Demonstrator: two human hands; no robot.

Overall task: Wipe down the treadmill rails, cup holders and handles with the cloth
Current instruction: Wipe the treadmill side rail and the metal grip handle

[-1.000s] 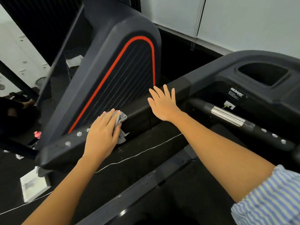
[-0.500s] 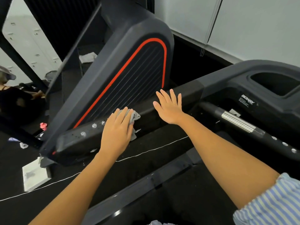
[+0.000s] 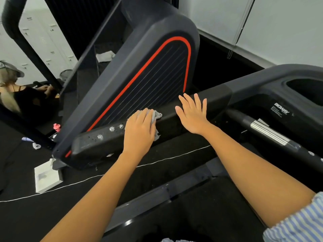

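Under both hands runs the left rail [image 3: 183,109] of the treadmill, a long dark bar; beyond the fingers rises the big side panel [image 3: 145,74] with its red stripe; off to the right of the right hand sit a cup holder [image 3: 307,89] and a handle [image 3: 267,131] with a shiny metal band. The left hand [image 3: 139,131] presses palm-down on the rail, fingers curled loosely over the grey cloth [image 3: 155,117], which is bunched beneath them and pokes out at the fingertips and along the thumb side; the right hand [image 3: 194,116] lies flat and spread on the same rail just beside it, holding nothing. Left of the cloth hand, droplets [image 3: 111,129] bead on the rail's end, so that stretch looks unwiped; by my reading the job is early, with this rail half done and the cup holders, handles and far rail left.
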